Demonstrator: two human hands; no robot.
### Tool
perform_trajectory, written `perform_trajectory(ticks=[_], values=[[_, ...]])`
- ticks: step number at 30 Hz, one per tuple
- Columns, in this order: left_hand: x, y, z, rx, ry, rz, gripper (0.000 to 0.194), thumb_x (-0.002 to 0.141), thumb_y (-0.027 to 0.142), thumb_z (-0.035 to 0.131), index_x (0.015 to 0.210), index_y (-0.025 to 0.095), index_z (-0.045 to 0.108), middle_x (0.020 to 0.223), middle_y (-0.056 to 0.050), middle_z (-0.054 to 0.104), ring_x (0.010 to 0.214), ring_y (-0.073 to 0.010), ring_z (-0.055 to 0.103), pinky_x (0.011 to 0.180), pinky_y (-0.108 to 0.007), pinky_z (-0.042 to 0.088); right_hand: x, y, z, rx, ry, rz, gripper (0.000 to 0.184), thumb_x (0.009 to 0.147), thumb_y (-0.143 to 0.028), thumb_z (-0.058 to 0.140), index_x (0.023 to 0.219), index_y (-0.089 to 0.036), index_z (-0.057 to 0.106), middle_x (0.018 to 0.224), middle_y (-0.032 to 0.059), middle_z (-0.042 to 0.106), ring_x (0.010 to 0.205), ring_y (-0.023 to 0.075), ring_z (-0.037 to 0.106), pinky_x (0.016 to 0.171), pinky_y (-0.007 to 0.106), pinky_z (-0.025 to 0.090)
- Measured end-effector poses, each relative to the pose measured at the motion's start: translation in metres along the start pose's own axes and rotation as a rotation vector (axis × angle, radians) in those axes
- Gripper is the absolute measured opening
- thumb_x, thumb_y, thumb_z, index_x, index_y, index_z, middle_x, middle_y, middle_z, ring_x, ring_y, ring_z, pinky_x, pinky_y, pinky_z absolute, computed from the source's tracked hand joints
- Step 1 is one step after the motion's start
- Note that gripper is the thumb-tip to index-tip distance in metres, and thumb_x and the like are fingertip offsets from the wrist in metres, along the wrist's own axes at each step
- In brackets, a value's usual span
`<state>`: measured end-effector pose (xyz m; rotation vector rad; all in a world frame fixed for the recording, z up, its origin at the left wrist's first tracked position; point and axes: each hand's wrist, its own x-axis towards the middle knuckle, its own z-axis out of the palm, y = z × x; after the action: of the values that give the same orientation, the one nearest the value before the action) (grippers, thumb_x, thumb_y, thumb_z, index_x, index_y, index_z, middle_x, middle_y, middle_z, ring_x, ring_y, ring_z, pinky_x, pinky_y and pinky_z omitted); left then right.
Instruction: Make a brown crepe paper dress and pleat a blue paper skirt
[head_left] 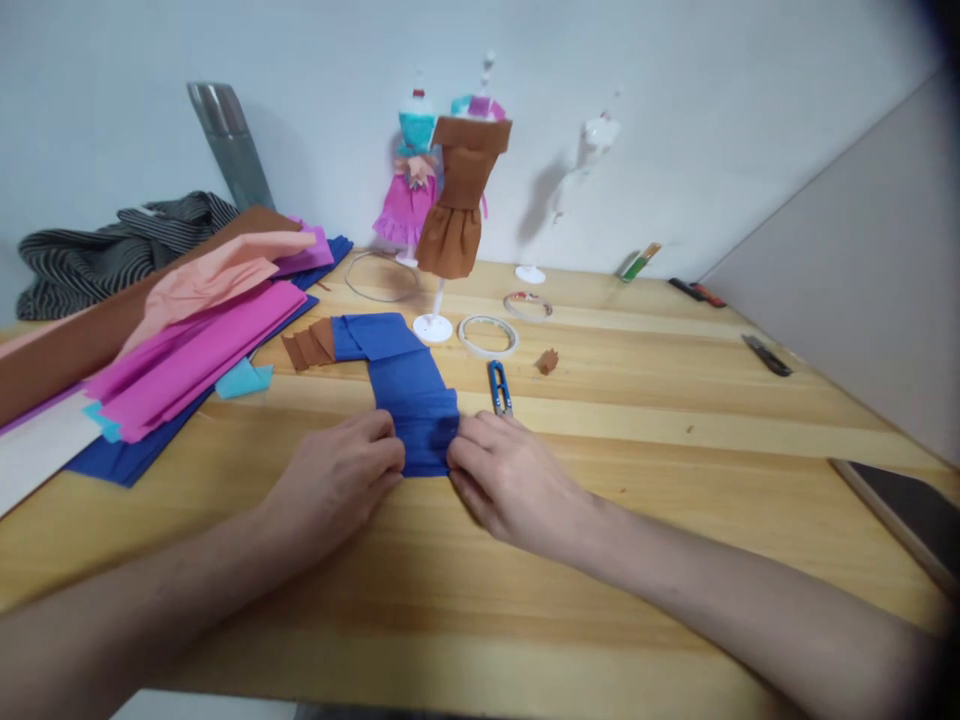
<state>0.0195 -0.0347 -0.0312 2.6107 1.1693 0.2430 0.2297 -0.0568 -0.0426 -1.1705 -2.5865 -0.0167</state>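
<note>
A strip of blue crepe paper (409,385) with crosswise folds lies on the table, running from the middle toward me. My left hand (349,465) pinches its left edge near the front end. On the opposite edge my right hand (506,465) has its fingers closed on the same strip. Just beyond my right hand are blue thread snips (499,388). A small pleated brown paper piece (310,344) touches the far left end of the blue paper. Behind it stands a mini dress form in a brown paper dress (461,190).
Stacked coloured crepe paper (202,350) and a striped cloth (120,255) fill the left side, near a bottle (232,145). Tape rolls (487,337), another dressed form (411,205) and a bare form (530,273) stand farther back. A phone (904,510) and a cutter (766,355) lie right.
</note>
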Motion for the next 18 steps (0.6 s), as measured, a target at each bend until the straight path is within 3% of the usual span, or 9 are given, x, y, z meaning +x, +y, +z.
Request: perform_trajectory(ticks=[9, 18], values=[[0.001, 0.001, -0.004, -0.05, -0.062, -0.019, 0.02, 0.085, 0.016, 0.04, 0.07, 0.017, 0.054, 0.077, -0.001, 0.056, 0.073, -0.014, 0.052, 0.065, -0.025, 0.037, 0.0, 0.0, -0.004, -0.015, -0.011, -0.01, 0.017, 0.084, -0.015, 0.045, 0.07, -0.017, 0.055, 0.073, 0.0051, 0.055, 0.07, 0.0158, 0.046, 0.064, 0.028, 0.032], [0.007, -0.008, -0.005, -0.216, -0.061, -0.068, 0.014, 0.079, 0.016, 0.047, 0.071, 0.017, 0.059, 0.076, 0.0, 0.058, 0.073, -0.0132, 0.053, 0.068, -0.024, 0.038, 0.001, 0.012, 0.002, 0.328, 0.018, 0.074, 0.014, 0.081, -0.01, 0.049, 0.073, -0.016, 0.059, 0.073, 0.0033, 0.059, 0.067, 0.013, 0.054, 0.062, 0.022, 0.039]])
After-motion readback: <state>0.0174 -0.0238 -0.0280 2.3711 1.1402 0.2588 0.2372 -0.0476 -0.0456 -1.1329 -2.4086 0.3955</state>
